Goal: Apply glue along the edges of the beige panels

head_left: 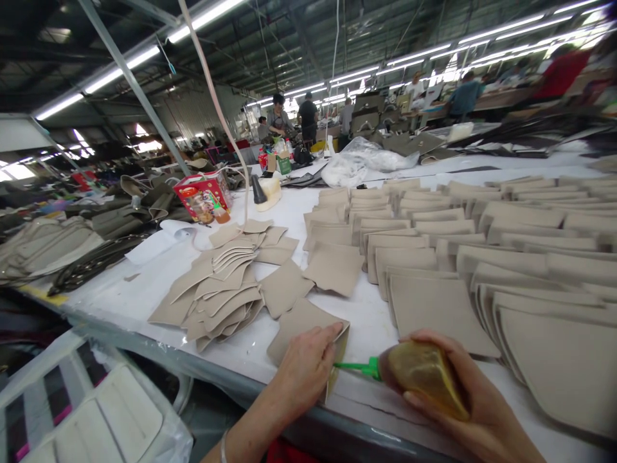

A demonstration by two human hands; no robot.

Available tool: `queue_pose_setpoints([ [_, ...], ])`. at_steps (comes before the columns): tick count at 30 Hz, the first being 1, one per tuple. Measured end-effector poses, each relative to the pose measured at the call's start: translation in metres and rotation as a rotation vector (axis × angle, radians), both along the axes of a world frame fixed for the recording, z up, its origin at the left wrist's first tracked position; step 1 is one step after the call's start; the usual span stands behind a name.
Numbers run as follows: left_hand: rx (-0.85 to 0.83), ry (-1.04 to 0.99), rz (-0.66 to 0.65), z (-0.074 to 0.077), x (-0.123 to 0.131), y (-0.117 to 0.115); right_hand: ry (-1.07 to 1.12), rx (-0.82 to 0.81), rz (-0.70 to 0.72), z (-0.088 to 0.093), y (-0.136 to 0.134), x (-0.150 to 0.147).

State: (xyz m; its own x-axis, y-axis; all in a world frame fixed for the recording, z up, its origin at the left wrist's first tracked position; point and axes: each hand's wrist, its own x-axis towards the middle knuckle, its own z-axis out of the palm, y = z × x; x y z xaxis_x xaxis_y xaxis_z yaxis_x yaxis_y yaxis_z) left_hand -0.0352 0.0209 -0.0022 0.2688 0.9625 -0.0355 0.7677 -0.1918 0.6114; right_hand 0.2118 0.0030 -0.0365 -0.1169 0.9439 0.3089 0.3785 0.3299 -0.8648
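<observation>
Glue bottle meets a beige panel at the near edge of the table

The person's left hand (306,366) lies on a beige cut piece (294,325) close to the front edge of the white table (371,321); its fingers are stretched out flat and close together, pressing the piece down rather than gripping it; whether the thumb hooks under the edge I cannot tell; a thin bangle (223,448) sits on that wrist

The right hand (463,399) is wrapped around an amber squeeze bottle (424,379), fingers curled under it and thumb over the top, a full closed grasp; the bottle lies nearly level, just right of the left hand, and its green nozzle (359,368) points left, with the tip at the right-hand edge of the piece, beside the left fingertips; that edge looks lifted or folded, showing a darker side

Beyond the left hand is a loose heap of similar pieces (216,289), fanned and overlapping; to the right, neat overlapping rows of larger panels (482,244) cover most of the table, the nearest just beside the bottle; farther back stand a red printed box (202,193) and a crumpled clear plastic bag (357,164); a pale cord (216,109) hangs down from above towards the table; several other people (277,119) stand well apart at the far benches; a white plastic chair (96,405) sits low to the left, below the table edge
</observation>
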Motion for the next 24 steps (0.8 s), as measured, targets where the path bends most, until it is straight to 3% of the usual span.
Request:
queue_pose_setpoints([
  [4,-0.002,-0.014,-0.016,0.002,0.001,0.001,-0.03,0.021,-0.137,0.006,0.015,0.005],
  [9,-0.01,-0.032,-0.016,0.004,0.002,0.001,-0.008,-0.03,-0.061,0.009,0.014,0.004],
  [16,-0.014,-0.025,-0.012,0.003,0.003,0.001,0.002,-0.009,-0.108,0.015,0.015,0.001],
  [21,-0.013,-0.018,-0.014,0.002,0.003,0.0,0.035,-0.083,-0.113,0.019,0.01,-0.002],
  [24,-0.006,-0.021,-0.016,0.003,0.003,0.001,0.052,-0.03,-0.146,0.02,0.013,-0.001],
])
